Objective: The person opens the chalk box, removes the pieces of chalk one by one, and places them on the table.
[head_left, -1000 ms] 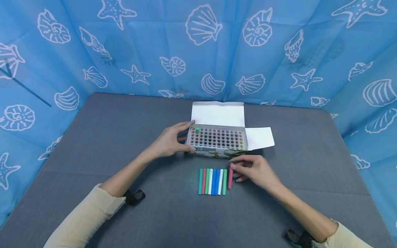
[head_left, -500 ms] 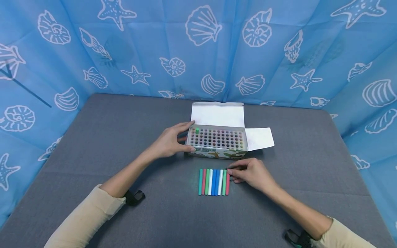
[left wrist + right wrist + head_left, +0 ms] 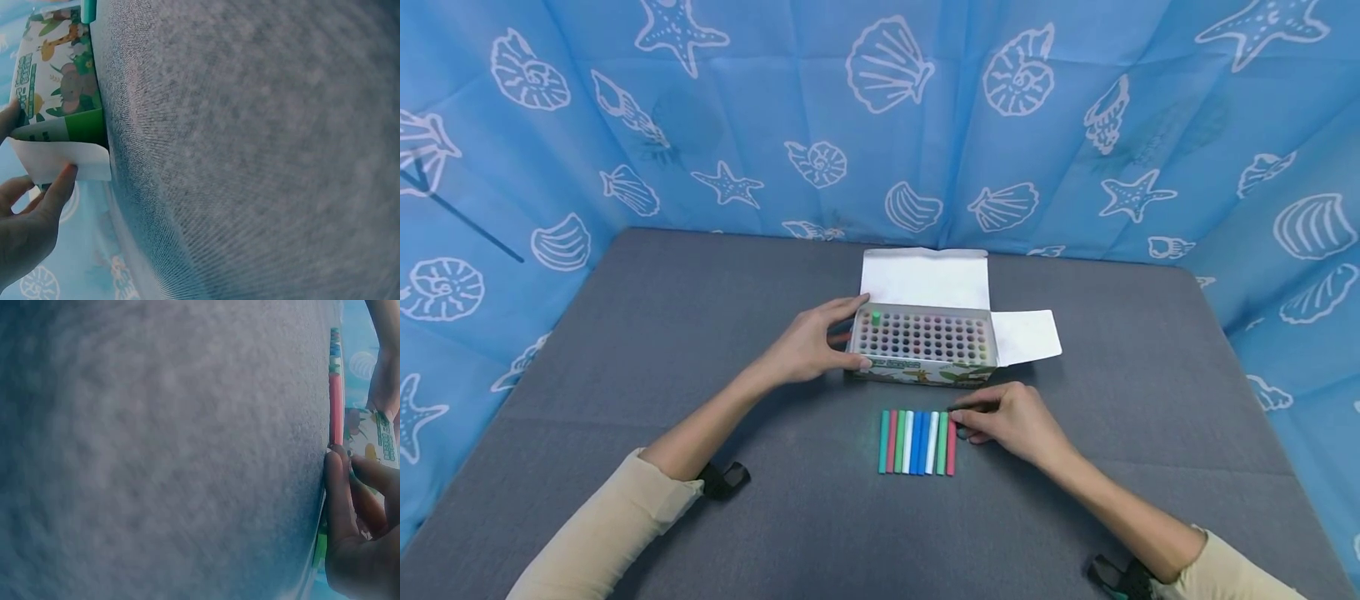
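A row of coloured chalk sticks [image 3: 913, 442] lies side by side on the grey table, in green, red, white and blue. At its right end my right hand [image 3: 1011, 421] pinches the upper end of a red chalk stick [image 3: 951, 454], which lies alongside the green one. In the right wrist view, thumb and fingers meet at the tip of this red chalk [image 3: 336, 409]. Behind the row stands an open chalk box [image 3: 925, 372] with a holed insert; one green chalk [image 3: 876, 317] pokes up at its back left. My left hand [image 3: 811, 343] grips the box's left end, thumb at the front.
The box's white lid [image 3: 925, 279] leans back, and a white side flap [image 3: 1027, 337] sticks out to the right. Another white end flap [image 3: 62, 160] shows in the left wrist view. A blue shell-patterned curtain [image 3: 880, 108] hangs behind the table [image 3: 737, 533].
My right hand has moved left and slightly down, bringing the red chalk from a small tilt and gap to lie against the row's right end. My left hand stays on the box.
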Available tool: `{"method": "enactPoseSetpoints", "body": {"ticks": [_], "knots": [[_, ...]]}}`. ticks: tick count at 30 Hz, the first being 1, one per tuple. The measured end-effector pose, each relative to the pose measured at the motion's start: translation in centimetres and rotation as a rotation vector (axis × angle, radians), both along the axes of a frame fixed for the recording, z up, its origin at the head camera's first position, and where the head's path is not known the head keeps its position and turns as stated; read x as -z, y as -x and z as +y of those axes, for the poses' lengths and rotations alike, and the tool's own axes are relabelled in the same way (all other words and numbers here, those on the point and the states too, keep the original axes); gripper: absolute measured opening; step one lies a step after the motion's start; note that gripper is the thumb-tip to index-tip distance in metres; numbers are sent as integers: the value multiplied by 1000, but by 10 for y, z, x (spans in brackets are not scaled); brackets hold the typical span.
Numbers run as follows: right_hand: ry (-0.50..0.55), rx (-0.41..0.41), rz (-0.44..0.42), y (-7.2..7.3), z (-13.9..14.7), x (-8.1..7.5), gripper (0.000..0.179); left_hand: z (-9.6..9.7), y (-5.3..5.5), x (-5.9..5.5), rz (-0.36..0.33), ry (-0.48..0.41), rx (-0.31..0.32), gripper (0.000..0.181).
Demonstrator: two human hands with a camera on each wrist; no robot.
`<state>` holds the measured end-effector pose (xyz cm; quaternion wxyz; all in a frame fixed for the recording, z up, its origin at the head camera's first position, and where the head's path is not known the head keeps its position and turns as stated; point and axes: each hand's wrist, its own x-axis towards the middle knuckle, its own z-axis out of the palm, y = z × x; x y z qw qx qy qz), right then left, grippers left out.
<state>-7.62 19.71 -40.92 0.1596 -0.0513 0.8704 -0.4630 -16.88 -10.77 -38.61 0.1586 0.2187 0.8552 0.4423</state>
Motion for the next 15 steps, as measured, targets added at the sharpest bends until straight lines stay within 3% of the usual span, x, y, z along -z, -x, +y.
{"method": "enactPoseSetpoints", "body": {"ticks": [4,12,15], "knots": [[15,-13,19,1,2,-2,18,-1,0,1,-3,12,-2,92],[203,-73,82,8,0,-17,23,0,-1,-1,-4,26,-12,94],[225,-89,136,12,-4,-26,24,1,-1,-1,1,31,-13,94]]}}
